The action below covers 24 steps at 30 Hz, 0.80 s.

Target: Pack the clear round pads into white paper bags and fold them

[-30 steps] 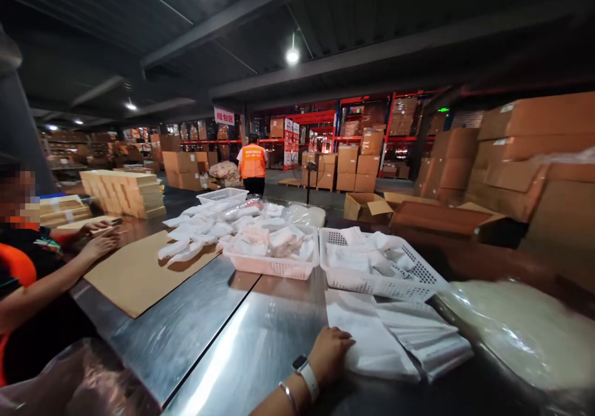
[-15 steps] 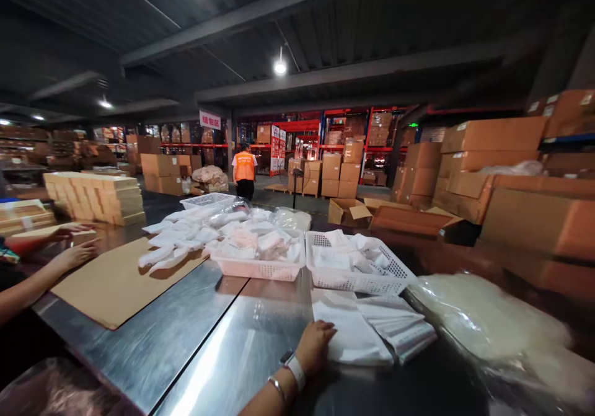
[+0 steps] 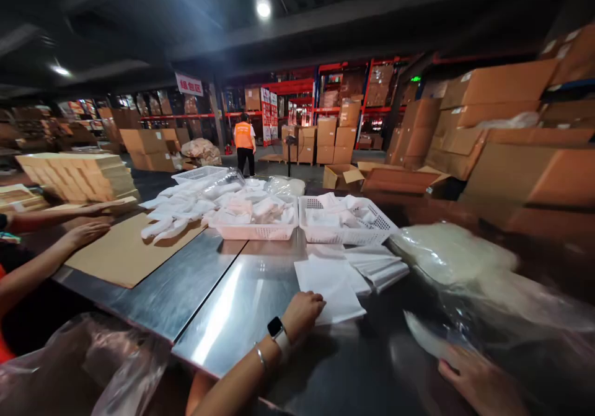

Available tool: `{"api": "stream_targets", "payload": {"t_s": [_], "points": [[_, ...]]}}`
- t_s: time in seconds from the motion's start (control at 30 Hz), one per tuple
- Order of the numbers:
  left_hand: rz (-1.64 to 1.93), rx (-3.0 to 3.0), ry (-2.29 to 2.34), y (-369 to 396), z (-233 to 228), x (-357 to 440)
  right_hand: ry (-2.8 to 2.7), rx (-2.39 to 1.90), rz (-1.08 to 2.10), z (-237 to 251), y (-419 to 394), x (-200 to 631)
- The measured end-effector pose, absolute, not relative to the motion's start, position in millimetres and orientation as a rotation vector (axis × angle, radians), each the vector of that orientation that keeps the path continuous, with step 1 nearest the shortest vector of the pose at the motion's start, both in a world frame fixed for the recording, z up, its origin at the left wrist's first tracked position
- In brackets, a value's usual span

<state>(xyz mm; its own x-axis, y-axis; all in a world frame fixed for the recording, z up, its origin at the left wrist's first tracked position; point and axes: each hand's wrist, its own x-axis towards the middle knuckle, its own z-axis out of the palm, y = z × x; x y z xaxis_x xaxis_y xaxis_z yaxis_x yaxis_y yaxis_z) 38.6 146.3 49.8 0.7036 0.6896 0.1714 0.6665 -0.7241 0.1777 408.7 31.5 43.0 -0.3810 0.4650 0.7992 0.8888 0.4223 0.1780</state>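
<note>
I see my left hand (image 3: 302, 312) resting fingers-down on the near corner of a white flat bag (image 3: 329, 287) that lies on the steel table (image 3: 218, 304). The bag's long axis runs away from me, towards the white basket (image 3: 346, 219) beyond it. My fingers lie loosely curled on top of the bag, not gripping it. My right hand (image 3: 478, 382) sits low at the right, blurred and partly cut off; its fingertips seem to meet a pale sheet (image 3: 425, 340), but I cannot tell whether they hold it.
</note>
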Motion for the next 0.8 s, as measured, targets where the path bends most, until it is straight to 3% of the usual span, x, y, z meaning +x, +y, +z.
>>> {"api": "stream_targets", "payload": {"t_s": [0.07, 0.2, 0.33, 0.53, 0.8], "points": [[0.341, 2.784, 1.118, 141, 44, 34, -2.217, -0.949, -0.616, 43, 35, 367], [0.382, 2.744, 1.145, 137, 40, 29, -2.312, -0.523, 0.055, 55, 50, 269], [0.429, 2.729, 1.159, 138, 37, 26, -2.362, -0.522, 0.362, 62, 74, 220], [0.618, 2.613, 1.082, 142, 27, 27, -2.331, -0.664, 0.107, 41, 111, 237], [0.623, 2.566, 1.008, 151, 17, 40, -2.181, -0.738, -0.534, 17, 125, 242]]}}
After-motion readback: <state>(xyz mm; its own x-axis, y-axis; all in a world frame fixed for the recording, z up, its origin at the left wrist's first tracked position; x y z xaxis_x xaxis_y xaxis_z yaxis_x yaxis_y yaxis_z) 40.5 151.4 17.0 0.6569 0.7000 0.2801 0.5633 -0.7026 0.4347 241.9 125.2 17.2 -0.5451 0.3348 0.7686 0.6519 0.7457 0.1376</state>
